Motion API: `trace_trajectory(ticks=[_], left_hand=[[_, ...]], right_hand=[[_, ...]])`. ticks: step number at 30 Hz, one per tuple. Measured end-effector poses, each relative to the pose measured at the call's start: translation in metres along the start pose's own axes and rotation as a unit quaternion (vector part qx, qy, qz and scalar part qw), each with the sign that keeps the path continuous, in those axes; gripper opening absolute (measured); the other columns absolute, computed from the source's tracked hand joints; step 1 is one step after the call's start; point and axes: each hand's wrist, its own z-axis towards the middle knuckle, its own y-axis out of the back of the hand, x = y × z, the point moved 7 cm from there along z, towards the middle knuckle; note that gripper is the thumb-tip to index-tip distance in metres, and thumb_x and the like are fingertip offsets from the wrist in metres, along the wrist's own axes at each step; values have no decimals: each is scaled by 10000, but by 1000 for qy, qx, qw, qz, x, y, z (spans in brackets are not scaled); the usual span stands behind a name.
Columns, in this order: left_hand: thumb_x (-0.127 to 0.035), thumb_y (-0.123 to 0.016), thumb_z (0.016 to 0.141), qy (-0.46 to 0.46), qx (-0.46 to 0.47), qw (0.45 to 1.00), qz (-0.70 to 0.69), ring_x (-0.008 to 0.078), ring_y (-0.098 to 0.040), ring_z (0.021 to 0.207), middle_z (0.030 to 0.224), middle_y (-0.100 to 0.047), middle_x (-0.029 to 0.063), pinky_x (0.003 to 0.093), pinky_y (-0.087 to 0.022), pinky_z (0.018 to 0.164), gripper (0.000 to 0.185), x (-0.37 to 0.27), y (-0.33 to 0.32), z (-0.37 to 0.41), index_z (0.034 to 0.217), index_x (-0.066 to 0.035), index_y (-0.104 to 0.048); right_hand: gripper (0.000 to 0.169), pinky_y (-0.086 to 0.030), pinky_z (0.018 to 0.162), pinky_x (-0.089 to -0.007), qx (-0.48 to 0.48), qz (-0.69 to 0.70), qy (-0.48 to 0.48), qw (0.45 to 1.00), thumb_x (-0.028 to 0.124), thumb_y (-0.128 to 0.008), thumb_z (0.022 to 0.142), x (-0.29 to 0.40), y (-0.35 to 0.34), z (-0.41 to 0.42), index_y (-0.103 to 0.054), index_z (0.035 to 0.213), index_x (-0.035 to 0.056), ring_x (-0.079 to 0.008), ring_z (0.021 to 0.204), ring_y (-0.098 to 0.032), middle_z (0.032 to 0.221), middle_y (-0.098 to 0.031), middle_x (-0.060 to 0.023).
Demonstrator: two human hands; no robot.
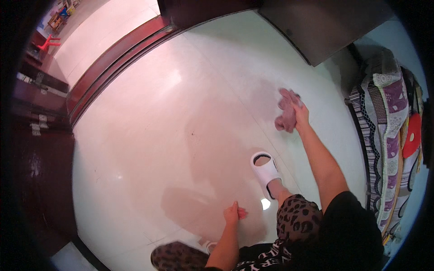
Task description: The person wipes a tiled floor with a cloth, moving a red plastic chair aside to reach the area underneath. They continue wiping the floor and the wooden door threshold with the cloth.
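Note:
My right hand (301, 113) is closed around a bunched mauve cloth (287, 110), held out over the pale tiled floor (135, 152) on the right. Lower down, near my body, my left hand (232, 214) is closed on a small pink-red item (242, 213); what it is cannot be told. Between the two hands is my foot in a white slipper (266, 169). Small dark specks (193, 134) lie on the floor, left of the slipper.
A dark red door sill (115, 61) crosses the upper left, beside a dark wooden door (40, 176). Folded patterned fabrics (390, 142) line the right side. A dark panel (322, 30) stands at the upper right, and a red stool (49, 42) is beyond the doorway.

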Motion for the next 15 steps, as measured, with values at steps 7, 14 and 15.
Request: trace_trajectory(ticks=[7, 14, 15], left_hand=[[-391, -487, 969, 35, 1, 999, -17, 244, -647, 536, 695, -675, 185, 319, -534, 511, 536, -2, -8, -9, 764, 77, -650], [-420, -478, 964, 12, -43, 994, 95, 232, -661, 610, 714, -688, 142, 330, -540, 597, 534, -46, -25, -35, 826, 51, -688], [-422, -480, 963, 15, -45, 993, 105, 218, -660, 633, 716, -690, 117, 325, -535, 617, 521, -43, -19, -34, 827, 29, -703]], right_hand=[[642, -463, 944, -426, -295, -485, -41, 822, 308, -674, 756, -44, 24, 41, -487, 1329, 88, -349, 1130, -559, 1240, -576, -179], [433, -456, 854, -461, -47, -589, 258, 764, 201, -602, 748, -15, -250, 58, -560, 1176, 152, -315, 1031, -541, 1126, -568, -101], [412, -455, 831, -474, 30, -588, 258, 766, 186, -617, 732, -18, -287, 36, -578, 1140, 149, -314, 1019, -544, 1101, -575, -94]])
